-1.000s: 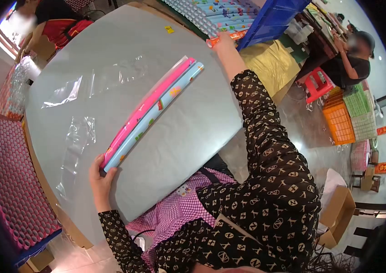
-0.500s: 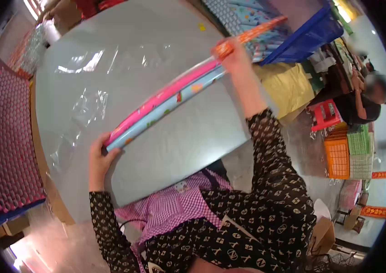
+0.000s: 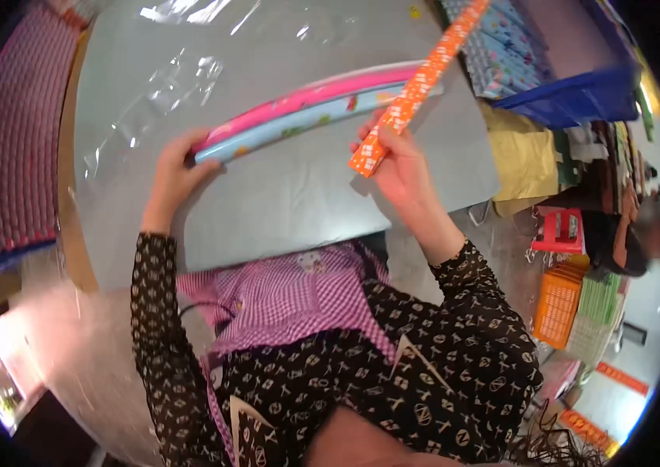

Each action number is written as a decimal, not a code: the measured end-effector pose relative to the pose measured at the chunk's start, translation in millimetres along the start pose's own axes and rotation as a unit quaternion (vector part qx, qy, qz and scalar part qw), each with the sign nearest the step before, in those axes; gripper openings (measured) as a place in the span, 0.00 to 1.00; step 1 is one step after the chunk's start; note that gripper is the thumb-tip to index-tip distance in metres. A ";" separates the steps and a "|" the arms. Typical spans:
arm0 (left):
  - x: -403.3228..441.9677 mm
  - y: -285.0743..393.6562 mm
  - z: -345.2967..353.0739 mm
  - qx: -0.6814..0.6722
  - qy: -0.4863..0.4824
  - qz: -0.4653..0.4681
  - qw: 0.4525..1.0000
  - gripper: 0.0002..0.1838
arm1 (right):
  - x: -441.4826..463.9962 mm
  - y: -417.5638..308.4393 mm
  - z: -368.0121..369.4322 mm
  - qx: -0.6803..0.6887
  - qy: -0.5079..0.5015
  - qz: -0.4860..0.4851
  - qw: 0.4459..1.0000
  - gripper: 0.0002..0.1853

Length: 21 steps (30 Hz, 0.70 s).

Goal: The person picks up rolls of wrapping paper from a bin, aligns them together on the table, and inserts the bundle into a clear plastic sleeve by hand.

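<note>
My left hand (image 3: pixel 176 177) is closed around the left ends of two long rolls of patterned wrapping paper lying side by side. One is a pink roll (image 3: pixel 299 100); the other, nearer me, is a light blue roll (image 3: pixel 287 127) with small coloured prints. My right hand (image 3: pixel 398 162) grips an orange roll (image 3: pixel 422 84) with white marks near its lower end. Slanting up to the right, the orange roll crosses in front of the right ends of the other two. A grey table (image 3: pixel 291 183) lies beneath.
Clear plastic film (image 3: pixel 182 78) lies on the table. At right are a blue bin (image 3: pixel 579 97), light blue patterned rolls (image 3: pixel 493 47) and yellow wrapping (image 3: pixel 520 156). A large stack of pink-edged rolls (image 3: pixel 14 140) stands left. Another person (image 3: pixel 626 233) is beyond orange baskets (image 3: pixel 556 307).
My right hand has moved down towards me with the orange roll, which now stands more steeply across the pink and blue rolls. My left hand still holds their left ends. The camera view has shifted.
</note>
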<state>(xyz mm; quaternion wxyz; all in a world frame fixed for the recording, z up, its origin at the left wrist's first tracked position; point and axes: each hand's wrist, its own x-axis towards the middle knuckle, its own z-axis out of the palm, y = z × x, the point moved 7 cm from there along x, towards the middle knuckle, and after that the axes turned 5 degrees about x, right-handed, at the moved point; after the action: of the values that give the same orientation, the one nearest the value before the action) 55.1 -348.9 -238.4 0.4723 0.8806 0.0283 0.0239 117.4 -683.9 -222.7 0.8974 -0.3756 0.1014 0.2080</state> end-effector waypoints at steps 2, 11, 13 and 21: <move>8.0 -1.6 -2.9 0.009 0.026 0.042 0.999 0.27 | -16.2 14.4 0.5 0.033 0.019 0.015 0.999 0.16; 10.5 -13.3 -1.6 0.023 -0.005 0.079 0.997 0.29 | -69.2 90.7 6.4 0.102 0.140 0.169 0.970 0.16; 10.6 -16.3 -1.6 0.025 -0.001 0.084 0.996 0.29 | -69.2 95.3 3.4 0.084 0.142 0.197 0.966 0.16; 12.2 -16.7 2.1 -0.013 -0.021 0.071 0.997 0.30 | -54.9 117.3 35.1 0.012 0.096 0.315 0.944 0.11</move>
<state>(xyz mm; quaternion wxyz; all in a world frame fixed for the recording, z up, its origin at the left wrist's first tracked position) 67.0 -340.5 -253.3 0.4814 0.8745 -0.0447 0.0397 16.5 -601.0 -253.8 0.7766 -0.3319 0.3024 0.4419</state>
